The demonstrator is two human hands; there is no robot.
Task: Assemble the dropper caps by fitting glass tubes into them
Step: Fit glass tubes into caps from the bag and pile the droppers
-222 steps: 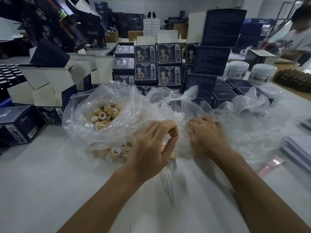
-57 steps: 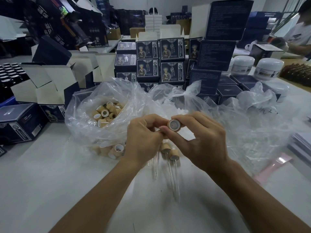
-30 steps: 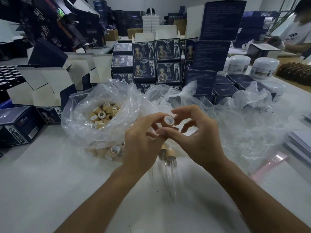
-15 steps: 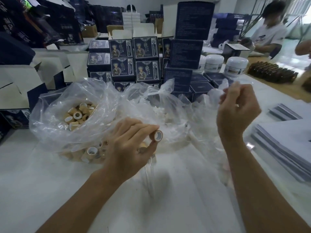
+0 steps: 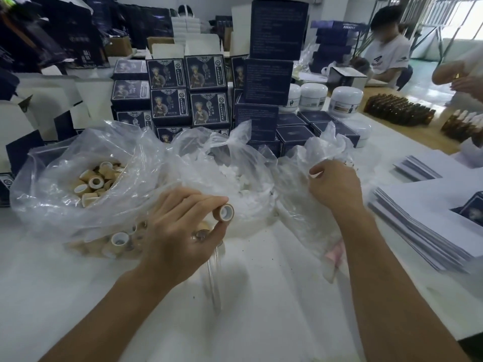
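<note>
My left hand (image 5: 183, 226) pinches a tan dropper cap (image 5: 224, 212) between thumb and forefinger, with its white-lined opening facing right. Under that hand lie finished droppers, their glass tubes (image 5: 213, 270) pointing towards me on the white table (image 5: 274, 296). A clear bag of loose tan caps (image 5: 96, 184) sits at the left. A bag of white bulbs (image 5: 243, 178) is in the middle. My right hand (image 5: 332, 189) is at a third clear bag (image 5: 313, 158), its fingers curled into the plastic folds. What they hold is hidden.
Stacked dark blue boxes (image 5: 188, 92) stand behind the bags, with white jars (image 5: 345, 100) and amber bottles (image 5: 397, 111) at the back right. Flat printed sheets (image 5: 431, 231) are piled at the right. A person (image 5: 386, 48) sits at the far right.
My two hands parted after working the cap together. The left hand stays low with the cap, and the right hand has swung right and come down into the right bag.
</note>
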